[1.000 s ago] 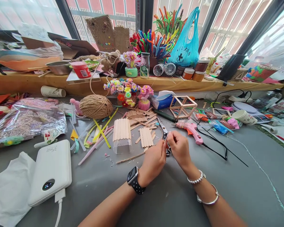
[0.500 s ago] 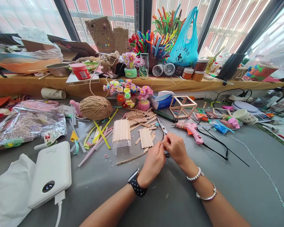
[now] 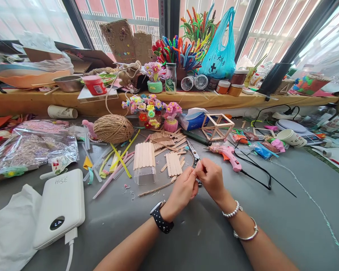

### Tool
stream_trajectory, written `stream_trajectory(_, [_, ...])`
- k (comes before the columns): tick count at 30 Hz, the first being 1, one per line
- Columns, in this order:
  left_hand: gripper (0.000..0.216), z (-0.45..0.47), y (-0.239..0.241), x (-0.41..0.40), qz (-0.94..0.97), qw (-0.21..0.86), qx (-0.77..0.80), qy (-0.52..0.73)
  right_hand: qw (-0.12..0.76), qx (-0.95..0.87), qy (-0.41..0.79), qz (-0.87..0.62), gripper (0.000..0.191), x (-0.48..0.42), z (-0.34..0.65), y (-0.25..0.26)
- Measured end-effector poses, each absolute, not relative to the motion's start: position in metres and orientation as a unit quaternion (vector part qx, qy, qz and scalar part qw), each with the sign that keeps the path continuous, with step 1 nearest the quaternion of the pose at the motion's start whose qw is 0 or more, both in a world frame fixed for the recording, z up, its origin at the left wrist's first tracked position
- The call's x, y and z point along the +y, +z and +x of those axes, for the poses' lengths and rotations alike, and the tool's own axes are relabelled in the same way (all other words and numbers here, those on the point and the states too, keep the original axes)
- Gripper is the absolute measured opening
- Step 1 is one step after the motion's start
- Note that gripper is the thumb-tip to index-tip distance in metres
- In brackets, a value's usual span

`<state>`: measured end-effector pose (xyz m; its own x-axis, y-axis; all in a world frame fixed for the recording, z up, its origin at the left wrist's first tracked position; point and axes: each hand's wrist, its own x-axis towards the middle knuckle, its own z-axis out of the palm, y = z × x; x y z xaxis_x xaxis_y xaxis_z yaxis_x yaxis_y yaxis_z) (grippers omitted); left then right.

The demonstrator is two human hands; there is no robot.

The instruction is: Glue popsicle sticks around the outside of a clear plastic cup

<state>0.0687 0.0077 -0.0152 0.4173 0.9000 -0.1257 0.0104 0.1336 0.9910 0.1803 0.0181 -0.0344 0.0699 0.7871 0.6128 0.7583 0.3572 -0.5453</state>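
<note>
- Power bank (image 3: pixel 59 209): you get "35W", upside down from your side; its display digits are unreadable.
- Blue bag (image 3: pixel 219 58): black cross sign, Chinese characters, "大" clear, others creased.
- Glass bottle (image 3: pixel 171 79): green round Starbucks logo.
- Red tub (image 3: pixel 94 86), tissue pack (image 3: pixel 192 121): print too small for you.

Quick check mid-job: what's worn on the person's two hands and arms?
By the left hand, a watch with a white-dotted black band. By the right hand, a silver-coloured beaded bracelet and a slim silver-coloured bangle. No gloves or sleeves show.
</note>
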Motion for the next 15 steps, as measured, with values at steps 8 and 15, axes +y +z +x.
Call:
stream_trajectory(8, [0.024,0.061,-0.017,0.019,0.537,0.608,0.412,0.414,0.516,-0.679,-0.011,-0.522,0.026,-0.001,0.160,-0.023])
stream_trajectory(15, [0.030,0.056,-0.015,0.024,0.528,0.582,0.409,0.464,0.540,-0.604,0.047,-0.585,0.023,0.014,0.185,-0.021])
